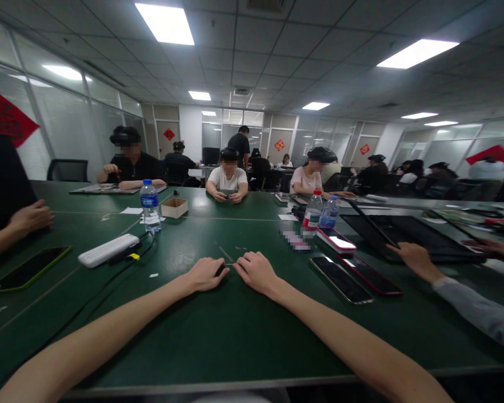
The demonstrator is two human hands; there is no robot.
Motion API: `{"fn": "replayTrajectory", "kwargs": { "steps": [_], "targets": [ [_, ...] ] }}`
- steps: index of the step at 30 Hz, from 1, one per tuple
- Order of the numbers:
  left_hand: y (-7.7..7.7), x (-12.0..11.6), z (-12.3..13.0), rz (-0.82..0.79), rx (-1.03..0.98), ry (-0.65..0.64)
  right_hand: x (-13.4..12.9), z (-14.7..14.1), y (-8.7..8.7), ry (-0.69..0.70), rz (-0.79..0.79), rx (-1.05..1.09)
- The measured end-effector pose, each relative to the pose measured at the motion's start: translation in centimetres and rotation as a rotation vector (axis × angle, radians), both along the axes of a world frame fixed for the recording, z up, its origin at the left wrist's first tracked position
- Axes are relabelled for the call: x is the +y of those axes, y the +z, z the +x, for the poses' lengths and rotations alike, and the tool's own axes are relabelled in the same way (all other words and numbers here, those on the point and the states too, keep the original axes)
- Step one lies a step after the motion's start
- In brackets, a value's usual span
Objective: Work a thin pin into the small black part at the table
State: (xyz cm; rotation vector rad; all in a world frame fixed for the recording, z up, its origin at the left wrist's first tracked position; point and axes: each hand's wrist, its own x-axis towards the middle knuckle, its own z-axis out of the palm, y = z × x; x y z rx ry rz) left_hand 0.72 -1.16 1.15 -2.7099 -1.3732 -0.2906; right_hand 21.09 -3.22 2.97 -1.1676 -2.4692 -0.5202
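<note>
Both of my hands rest close together on the green table [218,336], near the middle of the view. My left hand [207,273] has its fingers curled around a small dark object [220,270], mostly hidden by the fingers. Just to the right, my right hand [255,272] is closed, its fingertips pressed together at a thin light piece between the two hands. What that piece belongs to is too small to tell. Faint thin strips lie on the table just beyond the fingertips.
Left: a white power bank [108,250] with a black cable, a water bottle [150,207], a small box [174,207] and a phone [27,270]. Right: phones [342,279], bottles [312,212] and a black frame [415,235] under another person's hand. Several people sit around.
</note>
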Motion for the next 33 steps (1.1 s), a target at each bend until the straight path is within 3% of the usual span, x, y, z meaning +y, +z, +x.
{"fn": "replayTrajectory", "kwargs": {
  "steps": [23,25,30,33],
  "targets": [
    [0.2,-0.2,-0.1,-0.008,0.018,-0.056,-0.6,0.4,0.6,0.025,-0.006,0.083],
    [0.1,-0.1,-0.1,-0.023,0.013,-0.036,-1.1,0.1,0.7,0.094,0.022,0.105],
    [0.2,0.2,-0.1,-0.056,0.008,0.016,-3.8,-2.6,0.2,0.456,0.074,0.054],
    [0.4,0.1,-0.2,-0.049,0.017,0.011,-4.3,-3.4,0.0,0.496,0.077,0.040]
  ]
}}
